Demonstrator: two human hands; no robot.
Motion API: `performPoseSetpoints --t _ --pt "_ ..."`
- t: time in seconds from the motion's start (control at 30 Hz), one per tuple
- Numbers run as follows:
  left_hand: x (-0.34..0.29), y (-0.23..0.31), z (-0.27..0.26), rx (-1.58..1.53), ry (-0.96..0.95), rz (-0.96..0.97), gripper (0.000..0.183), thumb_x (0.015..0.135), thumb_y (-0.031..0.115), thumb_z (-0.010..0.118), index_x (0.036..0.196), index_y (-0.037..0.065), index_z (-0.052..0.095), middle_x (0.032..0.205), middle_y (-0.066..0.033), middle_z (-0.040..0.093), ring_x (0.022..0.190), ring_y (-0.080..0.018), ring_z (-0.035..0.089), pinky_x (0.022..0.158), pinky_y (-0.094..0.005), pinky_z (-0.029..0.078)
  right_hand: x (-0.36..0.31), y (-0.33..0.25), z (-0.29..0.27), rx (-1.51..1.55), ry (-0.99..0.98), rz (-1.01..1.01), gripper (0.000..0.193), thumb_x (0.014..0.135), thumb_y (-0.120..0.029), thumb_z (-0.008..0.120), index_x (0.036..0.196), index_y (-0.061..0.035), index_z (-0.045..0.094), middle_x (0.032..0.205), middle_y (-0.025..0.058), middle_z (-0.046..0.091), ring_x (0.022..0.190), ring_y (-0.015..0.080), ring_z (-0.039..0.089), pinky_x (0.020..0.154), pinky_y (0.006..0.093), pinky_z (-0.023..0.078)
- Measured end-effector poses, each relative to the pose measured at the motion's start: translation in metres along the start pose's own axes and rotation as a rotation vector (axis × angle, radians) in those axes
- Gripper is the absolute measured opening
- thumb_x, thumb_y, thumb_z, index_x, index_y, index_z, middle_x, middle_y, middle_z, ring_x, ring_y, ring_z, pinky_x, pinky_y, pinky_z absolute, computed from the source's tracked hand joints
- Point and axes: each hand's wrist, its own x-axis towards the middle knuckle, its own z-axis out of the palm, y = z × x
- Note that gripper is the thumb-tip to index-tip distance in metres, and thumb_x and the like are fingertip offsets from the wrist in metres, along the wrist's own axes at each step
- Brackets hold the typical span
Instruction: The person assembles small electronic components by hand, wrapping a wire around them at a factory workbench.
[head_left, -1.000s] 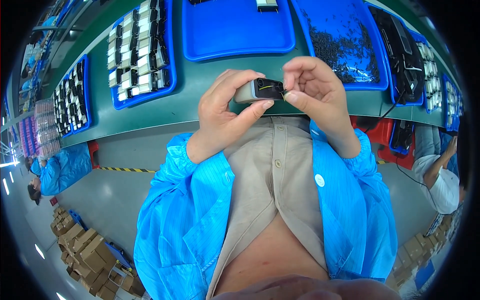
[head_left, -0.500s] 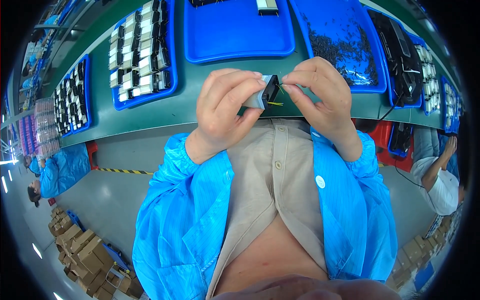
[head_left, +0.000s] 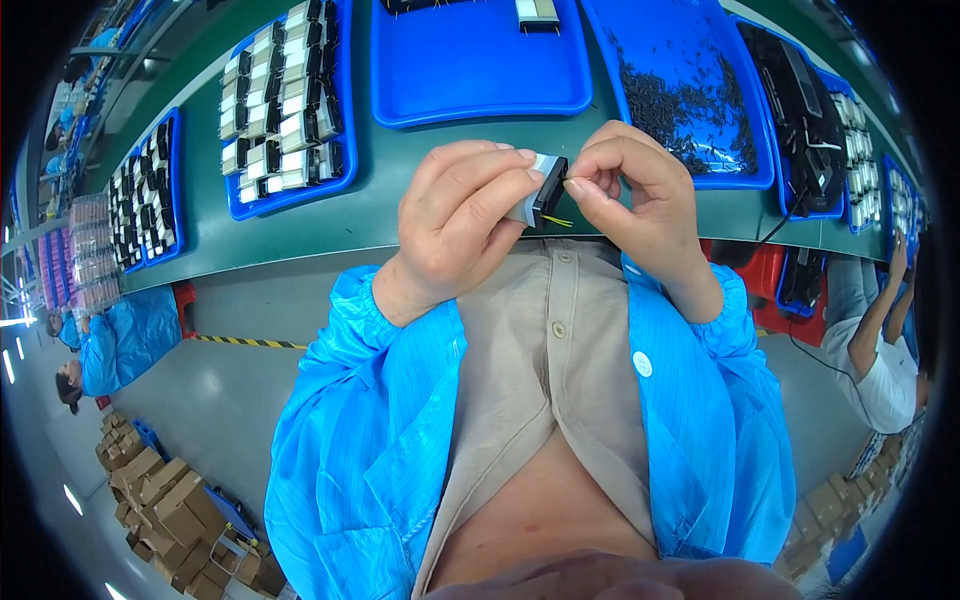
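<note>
My left hand is closed around a small white-and-grey block with a black end, held just above the near edge of the table. Thin yellow-green wires stick out from the lower part of that black end. My right hand pinches with thumb and forefinger right against the black end; what sits between the fingertips is too small to make out.
A blue tray of similar blocks stands at left on the green table. Ahead lies a blue tray with a few blocks; at right, a blue tray holds small black pieces. Other people sit at both sides.
The block has turned slightly and shifted a little to the right in my left hand. My right fingertips have come down against its black end, hiding the upper wire.
</note>
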Motion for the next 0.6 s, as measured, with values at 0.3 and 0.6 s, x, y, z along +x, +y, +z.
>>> performPoseSetpoints --t 0.3,0.6 --pt "-0.002 -0.004 0.0 -0.029 -0.036 0.036 0.05 0.049 -0.006 0.069 0.098 0.004 0.067 0.102 -0.0103 0.066 0.092 -0.0278 0.063 0.077 -0.0344 0.055 -0.007 0.013 0.001 0.302 -0.052 0.154 0.011 0.08 -0.002 0.072 0.085 -0.0016 0.062 0.084 0.0013 0.057 0.071 0.0066 0.051 0.061 0.0203 0.041" --pt "-0.005 -0.009 0.004 -0.141 -0.091 0.059 0.051 0.049 -0.007 0.067 0.099 0.002 0.067 0.102 -0.0103 0.067 0.091 -0.0279 0.064 0.077 -0.035 0.055 -0.011 0.015 -0.001 0.685 -0.137 0.409 0.019 0.084 -0.001 0.07 0.097 -0.0031 0.056 0.089 -0.0017 0.056 0.08 0.0035 0.053 0.069 0.0181 0.045"
